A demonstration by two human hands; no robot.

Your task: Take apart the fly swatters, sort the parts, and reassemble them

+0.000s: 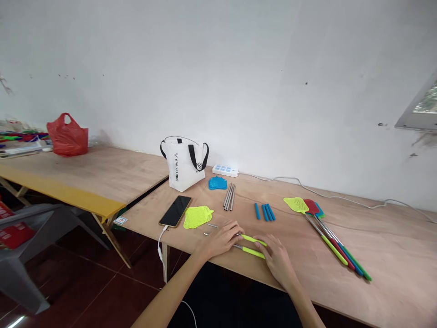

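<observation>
My left hand [222, 239] is closed over a thin metal rod near the table's front edge, its palm hiding the rod's middle. At the rod's right end is a yellow-green handle [253, 239], and my right hand [277, 256] grips its far end. Just in front lies a second yellow-green handle [254, 253] with a metal rod in it, close under both hands. Beyond my left hand is a stack of yellow-green fly swatter heads [198, 217]. Several loose blue handles [268, 212] and metal rods [229, 197] lie further back.
Fly swatters [331, 241] in several colours lie at the right. Blue swatter heads [217, 183], a white bag [184, 166], a power strip [225, 170] and a phone [175, 211] on a cable stand behind and left. A red plastic bag [68, 136] sits on another table.
</observation>
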